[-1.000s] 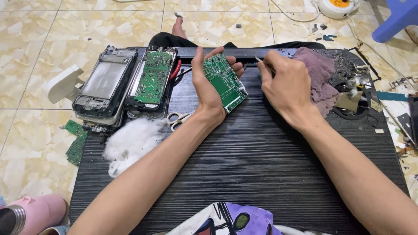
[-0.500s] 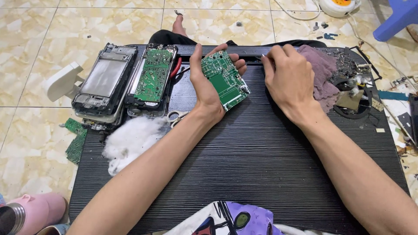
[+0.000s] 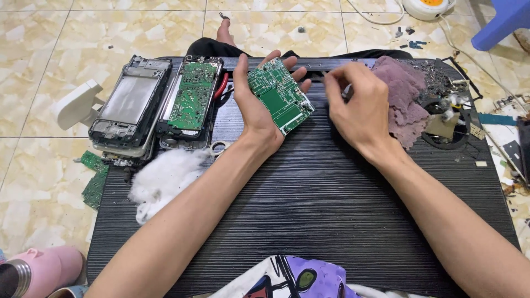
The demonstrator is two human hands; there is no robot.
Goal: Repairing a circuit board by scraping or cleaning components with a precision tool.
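the left hand [image 3: 255, 113] holds a green circuit board [image 3: 280, 95] above the black ribbed table [image 3: 309, 204]. the fingers are clamped on it: the palm backs the board's 9 o'clock edge and the fingertips curl over its 12 to 2 o'clock rim. the board is tilted, component side up, and sits toward 1 o'clock of the palm, clear of the table surface.

the right hand [image 3: 359, 110] is at 3 o'clock of the board, near it but not touching. its fingers are drawn together around what appears to be a small slim tool; the item itself is mostly hidden, so its kind cannot be told.

to work the board well, in judgement: keep the grip on the bare edges and off the solder side, hold the board steady at one tilt, and bring the right hand in from the 3 o'clock side so the work point stays in sight.

surroundings: at 9 o'clock of the left hand lie two opened device casings, one with a grey metal frame [image 3: 130, 105] and one with a second green board [image 3: 192, 99]. a white fluffy wad [image 3: 163, 179] lies at 7 o'clock. a purple rag [image 3: 402, 94] lies at 3 o'clock, just beyond the right hand. loose green board pieces [image 3: 94, 176] lie on the tiled floor [image 3: 44, 55].
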